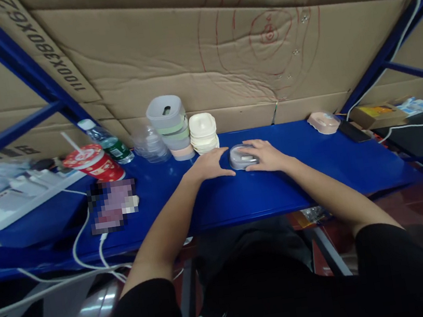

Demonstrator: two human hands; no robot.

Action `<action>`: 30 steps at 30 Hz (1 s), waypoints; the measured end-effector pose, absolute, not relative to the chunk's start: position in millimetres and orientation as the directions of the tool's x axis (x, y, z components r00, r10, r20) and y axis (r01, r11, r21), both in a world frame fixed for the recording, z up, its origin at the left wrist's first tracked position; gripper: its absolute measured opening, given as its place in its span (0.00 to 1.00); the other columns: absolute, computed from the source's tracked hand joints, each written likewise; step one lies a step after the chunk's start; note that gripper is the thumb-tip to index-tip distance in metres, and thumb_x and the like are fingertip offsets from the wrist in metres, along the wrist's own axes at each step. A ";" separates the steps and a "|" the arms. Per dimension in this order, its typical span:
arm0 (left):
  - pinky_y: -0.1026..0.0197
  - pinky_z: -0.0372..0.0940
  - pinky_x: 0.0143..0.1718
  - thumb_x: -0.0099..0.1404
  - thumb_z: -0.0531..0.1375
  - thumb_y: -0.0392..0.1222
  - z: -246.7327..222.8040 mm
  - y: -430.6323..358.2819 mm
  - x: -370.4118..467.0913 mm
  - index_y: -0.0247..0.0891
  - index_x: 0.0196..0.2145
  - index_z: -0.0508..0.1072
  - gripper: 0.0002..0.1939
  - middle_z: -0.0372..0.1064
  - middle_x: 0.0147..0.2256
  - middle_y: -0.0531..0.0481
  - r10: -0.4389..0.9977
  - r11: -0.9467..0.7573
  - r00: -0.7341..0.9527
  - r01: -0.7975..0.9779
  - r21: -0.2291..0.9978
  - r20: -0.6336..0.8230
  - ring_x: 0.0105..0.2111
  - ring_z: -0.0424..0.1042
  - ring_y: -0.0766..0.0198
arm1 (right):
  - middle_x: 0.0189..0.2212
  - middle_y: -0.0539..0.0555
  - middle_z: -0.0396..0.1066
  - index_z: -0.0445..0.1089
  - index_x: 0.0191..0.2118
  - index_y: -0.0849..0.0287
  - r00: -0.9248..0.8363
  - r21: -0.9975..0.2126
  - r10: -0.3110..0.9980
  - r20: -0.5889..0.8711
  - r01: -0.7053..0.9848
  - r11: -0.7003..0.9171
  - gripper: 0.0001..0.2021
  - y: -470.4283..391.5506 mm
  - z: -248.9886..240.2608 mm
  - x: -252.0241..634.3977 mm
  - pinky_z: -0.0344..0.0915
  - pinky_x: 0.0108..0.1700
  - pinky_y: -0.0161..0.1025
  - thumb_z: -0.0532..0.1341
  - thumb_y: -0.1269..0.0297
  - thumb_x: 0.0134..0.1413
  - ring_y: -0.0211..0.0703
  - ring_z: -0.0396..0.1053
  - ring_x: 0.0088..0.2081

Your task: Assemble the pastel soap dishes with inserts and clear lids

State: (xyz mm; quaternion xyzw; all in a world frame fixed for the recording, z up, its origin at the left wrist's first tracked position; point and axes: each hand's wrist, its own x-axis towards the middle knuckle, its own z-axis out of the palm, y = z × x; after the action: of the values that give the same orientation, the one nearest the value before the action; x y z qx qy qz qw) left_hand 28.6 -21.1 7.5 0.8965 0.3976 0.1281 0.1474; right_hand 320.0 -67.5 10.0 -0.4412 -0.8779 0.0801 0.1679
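Note:
On the blue table, in front of me, stands a small grey container with a clear lid [238, 161]. My right hand [268, 155] grips it from the right, fingers over the lid and thumb along the near side. Just left of the container is my left hand [209, 166], its thumb and fingers spread with nothing between them. Behind the left hand rises a stack of cream-coloured lids or shallow pieces [203, 128]. Beside that stands a taller stack of grey, green and pink containers [169, 125], with clear lids [150, 145] at its left.
A red paper cup with a straw [96, 164], a water bottle [109, 141] and a white power strip [31, 197] are at the left. To the right lie a pink container [323, 123], a dark flat object [353, 131] and a cardboard box [379, 116]. Cardboard walls the back.

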 end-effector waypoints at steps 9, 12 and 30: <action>0.47 0.63 0.70 0.63 0.69 0.67 7.6 -19.5 28.7 0.38 0.75 0.61 0.52 0.63 0.72 0.36 0.759 -0.631 0.641 0.682 0.371 0.112 0.70 0.66 0.41 | 0.74 0.69 0.59 0.63 0.75 0.53 -0.484 -0.478 0.786 0.383 0.625 0.618 0.51 -53.2 -24.7 324.4 0.58 0.73 0.69 0.69 0.27 0.54 0.72 0.59 0.74; 0.46 0.61 0.71 0.63 0.69 0.67 9.6 -21.1 29.2 0.38 0.75 0.62 0.52 0.63 0.72 0.37 0.767 -0.621 0.633 0.693 0.367 0.104 0.71 0.65 0.41 | 0.71 0.69 0.64 0.69 0.71 0.53 -0.466 -0.517 0.781 0.417 0.584 0.625 0.49 -53.5 -28.1 328.2 0.61 0.72 0.69 0.69 0.26 0.53 0.70 0.63 0.72; 0.52 0.72 0.50 0.82 0.46 0.61 14.4 -12.0 10.4 0.38 0.49 0.82 0.31 0.83 0.41 0.42 0.644 -0.629 0.153 0.663 0.405 0.749 0.44 0.82 0.54 | 0.73 0.66 0.62 0.36 0.82 0.47 -0.284 -0.553 0.740 0.610 0.516 0.654 0.53 -65.6 -13.4 310.9 0.66 0.69 0.67 0.49 0.21 0.64 0.68 0.70 0.67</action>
State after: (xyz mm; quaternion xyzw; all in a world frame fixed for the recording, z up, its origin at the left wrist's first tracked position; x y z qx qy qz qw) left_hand 10.4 -12.0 14.4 0.7593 0.4305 0.4878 -0.0099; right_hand 310.9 -65.6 -13.4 -0.3970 -0.7914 0.1248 0.4479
